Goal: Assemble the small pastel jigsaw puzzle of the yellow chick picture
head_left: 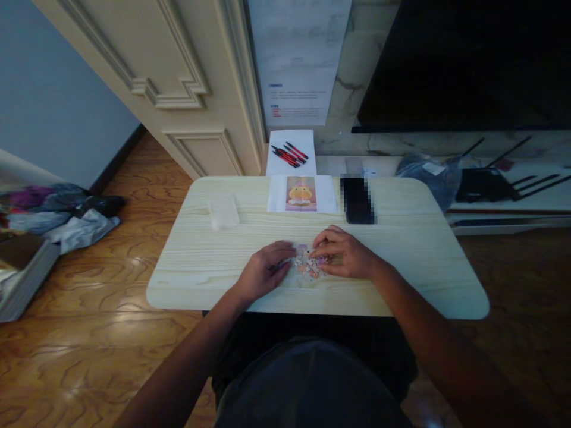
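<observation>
A small heap of jigsaw pieces (307,266), pink, white and orange, lies near the front middle of a pale wooden table (401,273). My left hand (264,268) rests on the table at the heap's left side, fingers curled and touching pieces. My right hand (342,252) lies at the heap's right, fingertips pinched on the pieces. Whether either hand grips a single piece is hidden by the fingers. A reference picture of a yellow cartoon figure (301,193) lies on white paper at the table's back.
A dark phone (357,200) sits right of the picture, a clear plastic bag (223,211) at the back left. Red and black pens (289,154) lie on paper behind the table. Clothes (62,208) are piled on the floor at left; a router (486,184) stands at right.
</observation>
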Demonstrator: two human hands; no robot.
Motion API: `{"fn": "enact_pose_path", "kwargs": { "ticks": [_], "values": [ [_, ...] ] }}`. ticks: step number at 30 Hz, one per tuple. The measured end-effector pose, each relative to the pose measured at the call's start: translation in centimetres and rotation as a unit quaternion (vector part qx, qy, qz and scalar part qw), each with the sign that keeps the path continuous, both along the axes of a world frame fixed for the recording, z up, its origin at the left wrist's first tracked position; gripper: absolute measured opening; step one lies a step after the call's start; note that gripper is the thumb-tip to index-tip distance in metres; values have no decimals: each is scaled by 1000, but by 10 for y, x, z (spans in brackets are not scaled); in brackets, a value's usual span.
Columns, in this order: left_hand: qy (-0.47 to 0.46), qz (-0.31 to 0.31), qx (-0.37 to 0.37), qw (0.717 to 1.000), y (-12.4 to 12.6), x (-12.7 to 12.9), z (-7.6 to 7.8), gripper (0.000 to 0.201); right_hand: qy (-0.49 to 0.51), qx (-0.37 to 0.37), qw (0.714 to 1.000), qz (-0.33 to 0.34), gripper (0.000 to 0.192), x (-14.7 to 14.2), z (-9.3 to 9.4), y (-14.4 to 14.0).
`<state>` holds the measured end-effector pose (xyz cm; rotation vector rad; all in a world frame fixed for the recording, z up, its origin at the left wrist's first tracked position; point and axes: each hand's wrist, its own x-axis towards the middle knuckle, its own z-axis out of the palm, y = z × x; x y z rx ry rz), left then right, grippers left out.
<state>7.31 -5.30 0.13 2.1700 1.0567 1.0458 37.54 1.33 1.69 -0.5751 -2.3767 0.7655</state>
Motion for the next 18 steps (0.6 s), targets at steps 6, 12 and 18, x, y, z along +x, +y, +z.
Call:
{"fn": "enact_pose_path", "kwargs": {
  "ticks": [6, 12, 18],
  "values": [
    [-44, 15, -53, 998, 3, -9, -4, 45, -5, -5, 1000, -1, 10, 3, -2, 2],
    [-86, 48, -77, 992, 6, -15, -3, 39, -25, -41, 999, -15, 5, 5, 2, 0],
    [-13, 65, -43, 997, 6, -20, 6, 34, 1, -100, 995, -28, 7, 5, 3, 2]
  ]
}}
